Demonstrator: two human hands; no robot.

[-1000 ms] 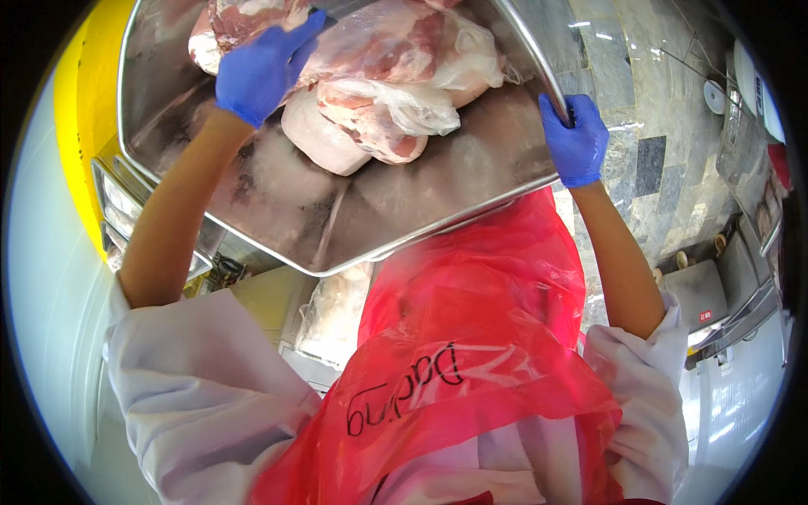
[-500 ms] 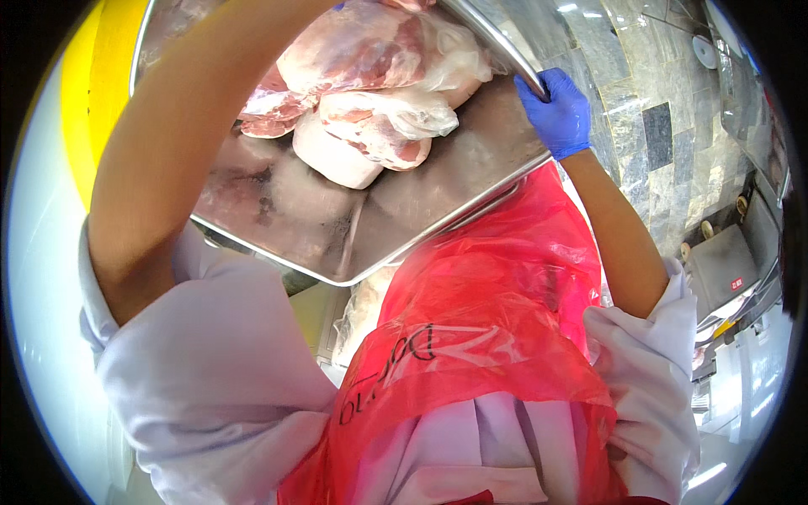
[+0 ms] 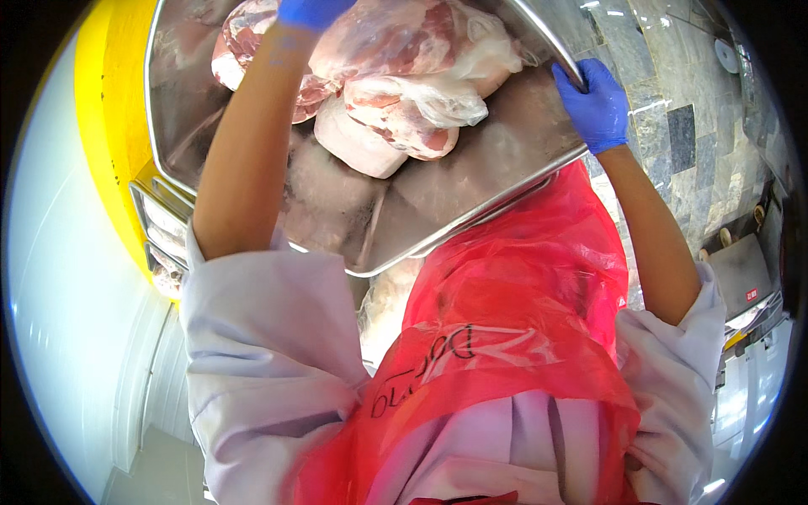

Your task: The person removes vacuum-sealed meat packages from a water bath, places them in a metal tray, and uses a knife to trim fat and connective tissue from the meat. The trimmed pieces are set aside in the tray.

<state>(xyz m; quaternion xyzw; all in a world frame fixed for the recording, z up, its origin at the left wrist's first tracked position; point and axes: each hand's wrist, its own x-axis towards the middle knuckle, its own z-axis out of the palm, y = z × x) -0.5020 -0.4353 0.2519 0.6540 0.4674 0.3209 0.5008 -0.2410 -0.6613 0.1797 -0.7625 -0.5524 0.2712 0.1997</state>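
Observation:
A deep metal tub point(image 3: 370, 268) with a rolled rim holds large raw cuts of meat point(image 3: 379, 42), pink with white fat. Clear plastic film point(image 3: 454, 97) clings to part of the pile. My right hand point(image 3: 596, 105), in a blue glove, is closed round the tub's right rim. Over the meat at the top edge is my left hand point(image 3: 311, 10), also in a blue glove. The picture's edge cuts off its fingers, so whether they grip anything is hidden.
A yellow band point(image 3: 118, 126) and a white wall point(image 3: 67, 278) run along the left. More metal trays point(image 3: 160, 219) stand beside the tub. A red plastic apron point(image 3: 505, 295) covers my front. Grey tiled floor point(image 3: 656, 93) stretches right, with a grey wheeled cart point(image 3: 736, 273) there.
The left forearm has swung right and its gloved hand has come into view over the meat. The tub and right hand appear shifted rightward in view; the right hand stays on the rim.

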